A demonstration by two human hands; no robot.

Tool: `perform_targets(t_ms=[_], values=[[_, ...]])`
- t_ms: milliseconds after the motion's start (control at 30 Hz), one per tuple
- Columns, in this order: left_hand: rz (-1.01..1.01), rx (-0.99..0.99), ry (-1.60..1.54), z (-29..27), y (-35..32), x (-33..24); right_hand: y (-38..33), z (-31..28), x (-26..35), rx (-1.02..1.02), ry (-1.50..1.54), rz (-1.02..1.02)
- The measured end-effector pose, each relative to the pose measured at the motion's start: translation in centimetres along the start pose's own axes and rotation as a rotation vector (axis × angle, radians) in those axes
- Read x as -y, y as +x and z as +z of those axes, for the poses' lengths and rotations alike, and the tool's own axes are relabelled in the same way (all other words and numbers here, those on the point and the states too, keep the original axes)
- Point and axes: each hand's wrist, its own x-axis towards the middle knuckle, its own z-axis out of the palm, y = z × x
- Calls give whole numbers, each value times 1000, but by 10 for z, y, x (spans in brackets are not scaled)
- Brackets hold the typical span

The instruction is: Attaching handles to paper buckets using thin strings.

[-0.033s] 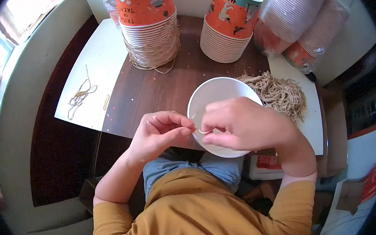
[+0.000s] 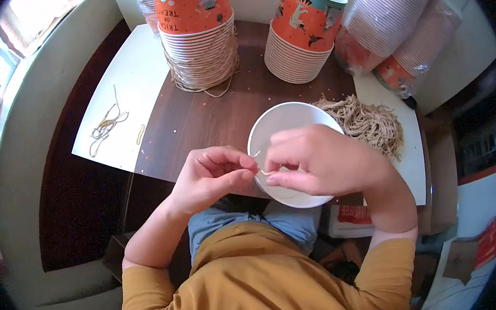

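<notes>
A white paper bucket [image 2: 277,123] sits at the table's near edge, its pale inside facing up. At its left rim my left hand [image 2: 210,179] pinches a thin pale cord [image 2: 265,173] between thumb and fingertips. My right hand [image 2: 328,162] reaches over the bucket's mouth and pinches the same cord just right of the left fingertips. A short end of the cord sticks up above the left fingertips. Whether the cord passes through the rim I cannot tell. My right hand hides much of the bucket's right side.
A heap of beige cord [image 2: 369,123] lies right of the bucket. Behind stand two stacks of orange patterned buckets, the left one [image 2: 197,47] with cords hanging round it, the right one [image 2: 302,38] plain-sided. Bagged buckets [image 2: 389,13] stand back right. Loose cord [image 2: 104,129] lies on the left.
My right hand has shifted very slightly up, and its fingers have moved a little on the cord. My left hand and the bucket stay nearly where they were.
</notes>
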Motion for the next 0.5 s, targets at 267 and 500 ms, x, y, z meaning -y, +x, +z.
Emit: perform_targets(t_ms=[267,500], values=[[27,23,176,4,-1,-1,45,-3,-15,-247,-169,-127],[-45,63,-104,-9,3,-3,-13,10,5,-609,-297,-118]])
